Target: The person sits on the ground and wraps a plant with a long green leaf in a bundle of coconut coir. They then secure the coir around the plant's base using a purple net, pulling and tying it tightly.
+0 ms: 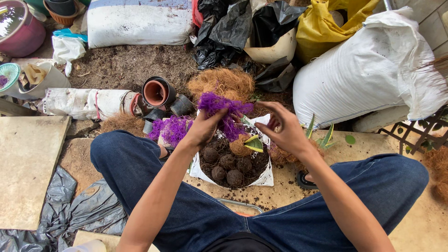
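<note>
blue-jeaned knees (140,172) spread wide closest to the lens, person seated low on the ground, and between them sits a white sack (267,176) rolled open at the rim, full of dark soil and round root balls (227,170). left hand (203,128) hovers over the sack's far edge, fingers pinched tight around a clump of purple fibre (224,109), wrist bent down, forearm running in from the lower left. right hand (284,128) is just beside it, fingers loosely curled and spread, thumb tipped toward the purple clump, gripping nothing that i can see. more purple fibre (171,129) lies by the sack's left edge, near the left knee. beyond the hands, a mound of brown coconut coir (224,83), a terracotta pot (156,92) on its side, small black pots (181,105) next to it. a big white bag (368,74) leans at the right, a yellow bag (326,23) and black plastic (228,28) behind. green spiky plant (324,137) pokes up past the right wrist. grey plastic sheet (70,210) crumples at the lower left, beside a pale slab (28,163).
</note>
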Action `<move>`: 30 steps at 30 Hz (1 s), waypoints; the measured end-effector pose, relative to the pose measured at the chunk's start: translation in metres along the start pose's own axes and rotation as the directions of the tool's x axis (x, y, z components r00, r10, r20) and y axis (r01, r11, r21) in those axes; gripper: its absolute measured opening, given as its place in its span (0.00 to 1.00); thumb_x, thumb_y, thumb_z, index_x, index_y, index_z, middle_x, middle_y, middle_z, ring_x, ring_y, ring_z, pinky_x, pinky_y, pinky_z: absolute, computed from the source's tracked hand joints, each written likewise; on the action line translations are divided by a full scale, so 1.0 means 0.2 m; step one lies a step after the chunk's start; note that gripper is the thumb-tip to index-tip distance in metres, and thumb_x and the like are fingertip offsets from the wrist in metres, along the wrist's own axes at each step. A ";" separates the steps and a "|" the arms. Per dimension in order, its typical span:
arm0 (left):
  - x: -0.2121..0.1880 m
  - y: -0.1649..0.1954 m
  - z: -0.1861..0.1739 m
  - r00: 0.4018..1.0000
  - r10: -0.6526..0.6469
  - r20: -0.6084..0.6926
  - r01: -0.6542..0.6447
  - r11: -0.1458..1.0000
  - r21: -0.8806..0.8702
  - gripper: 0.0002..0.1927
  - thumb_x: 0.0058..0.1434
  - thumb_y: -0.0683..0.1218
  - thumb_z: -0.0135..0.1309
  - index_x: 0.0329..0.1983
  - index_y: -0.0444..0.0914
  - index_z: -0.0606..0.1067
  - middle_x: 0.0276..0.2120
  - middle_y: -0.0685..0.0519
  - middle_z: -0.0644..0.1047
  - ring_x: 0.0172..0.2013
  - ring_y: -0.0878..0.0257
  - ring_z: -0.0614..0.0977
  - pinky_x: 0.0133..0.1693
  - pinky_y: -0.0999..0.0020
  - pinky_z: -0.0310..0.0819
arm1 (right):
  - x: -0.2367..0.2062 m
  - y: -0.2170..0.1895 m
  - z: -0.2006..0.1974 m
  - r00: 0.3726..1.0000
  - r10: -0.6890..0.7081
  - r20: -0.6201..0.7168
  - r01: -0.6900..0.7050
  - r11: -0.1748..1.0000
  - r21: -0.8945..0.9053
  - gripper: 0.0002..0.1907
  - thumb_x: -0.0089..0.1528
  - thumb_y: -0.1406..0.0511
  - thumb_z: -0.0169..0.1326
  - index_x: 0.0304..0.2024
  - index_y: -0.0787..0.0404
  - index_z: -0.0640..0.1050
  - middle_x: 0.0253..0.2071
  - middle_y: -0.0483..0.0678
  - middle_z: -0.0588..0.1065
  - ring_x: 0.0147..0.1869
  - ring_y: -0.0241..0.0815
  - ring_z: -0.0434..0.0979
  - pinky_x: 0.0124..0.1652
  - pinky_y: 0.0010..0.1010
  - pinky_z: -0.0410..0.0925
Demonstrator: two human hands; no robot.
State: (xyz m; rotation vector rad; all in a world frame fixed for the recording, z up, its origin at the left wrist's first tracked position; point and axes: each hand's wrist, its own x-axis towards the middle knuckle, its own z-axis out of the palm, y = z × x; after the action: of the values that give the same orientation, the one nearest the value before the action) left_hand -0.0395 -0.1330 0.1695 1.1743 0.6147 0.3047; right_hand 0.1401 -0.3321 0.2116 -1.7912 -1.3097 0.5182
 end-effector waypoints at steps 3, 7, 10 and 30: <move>0.00 -0.04 0.03 0.999 -0.023 0.047 0.025 0.999 -0.046 0.24 0.63 0.51 0.58 0.60 0.38 0.71 0.52 0.50 0.80 0.58 0.57 0.77 0.65 0.57 0.64 | -0.02 0.02 0.08 0.987 0.156 0.032 -0.159 0.980 0.121 0.30 0.60 0.61 0.62 0.65 0.55 0.73 0.43 0.48 0.81 0.27 0.32 0.75 0.28 0.23 0.72; 0.01 -0.08 0.06 0.995 -0.065 0.070 0.073 0.990 -0.119 0.21 0.63 0.49 0.57 0.58 0.40 0.74 0.50 0.52 0.81 0.56 0.58 0.77 0.64 0.57 0.65 | -0.02 0.13 0.13 0.995 0.082 -0.048 -0.070 0.973 0.220 0.17 0.66 0.62 0.59 0.56 0.58 0.79 0.46 0.45 0.83 0.33 0.28 0.80 0.31 0.21 0.74; 0.01 -0.08 0.07 0.998 -0.060 -0.033 0.053 0.985 -0.164 0.17 0.64 0.46 0.52 0.56 0.42 0.74 0.48 0.53 0.82 0.55 0.64 0.79 0.59 0.58 0.70 | -0.03 0.22 0.12 0.989 0.125 -0.072 -0.098 0.948 0.302 0.13 0.68 0.61 0.57 0.51 0.59 0.81 0.40 0.46 0.83 0.32 0.29 0.77 0.31 0.22 0.70; -0.01 0.22 -0.01 0.978 0.119 -0.170 -0.048 0.926 0.374 0.26 0.57 0.61 0.64 0.44 0.36 0.75 0.37 0.51 0.82 0.41 0.62 0.83 0.51 0.64 0.76 | 0.00 0.21 -0.08 0.897 0.200 -0.394 0.002 0.890 0.457 0.09 0.69 0.63 0.53 0.44 0.64 0.78 0.37 0.49 0.80 0.33 0.34 0.78 0.34 0.26 0.75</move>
State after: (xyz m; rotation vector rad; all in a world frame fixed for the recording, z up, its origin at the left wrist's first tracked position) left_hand -0.0387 -0.1162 0.2094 1.5488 0.8141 0.3884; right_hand 0.1757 -0.3425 0.1872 -1.4757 -0.7165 0.4052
